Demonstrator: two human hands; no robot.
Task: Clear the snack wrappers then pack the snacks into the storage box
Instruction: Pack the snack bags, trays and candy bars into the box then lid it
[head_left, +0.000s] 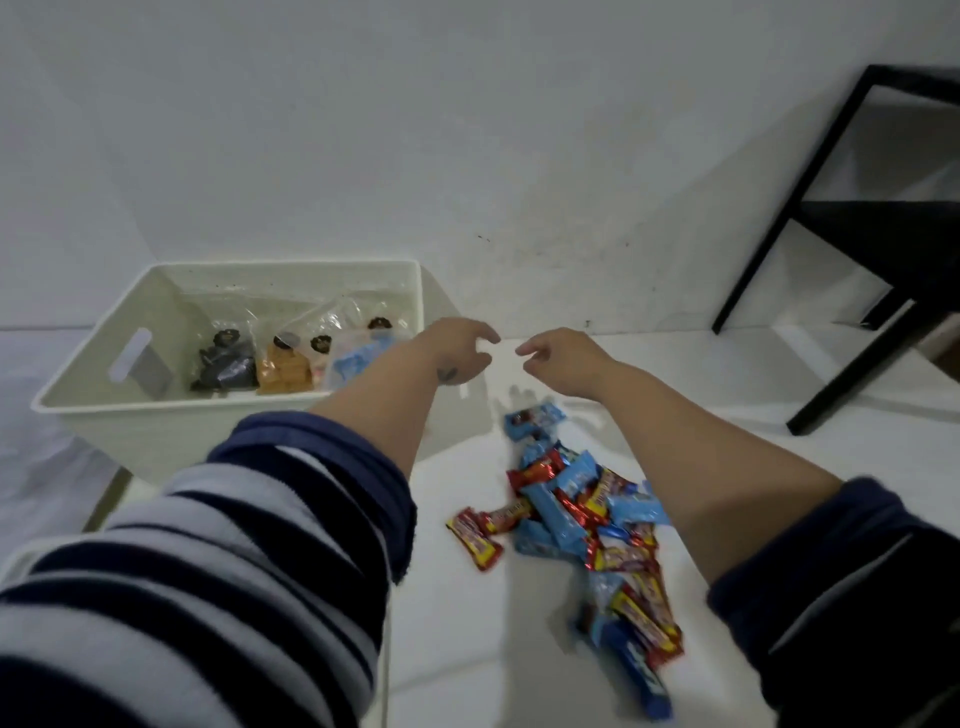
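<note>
Both arms are reaching forward over the white surface (467, 649), striped sleeves (218, 545) pushed up past the forearms. The left hand (460, 353) is hanging with its fingers loosely curled and a little apart, pinching nothing I can make out; the right hand (558, 358) is doing the same just beside it, fingertips pointing toward the left — the two are close but not touching. Below and just behind the right hand, a clear wrapper (524, 400) is lying on the surface, though it is faint and hard to read. Nearer the person, under the right forearm, a heap of snacks (582, 514) in blue and red wrappers is trailing back in a loose line. To the left of the left hand the storage box (93, 400) is sitting open, pale with a cut-out handle, and clear bags (291, 358) of dark, orange and blue treats are leaning along its far side. Far off to the right of the right hand, a black table frame (857, 249) is standing against the wall.
</note>
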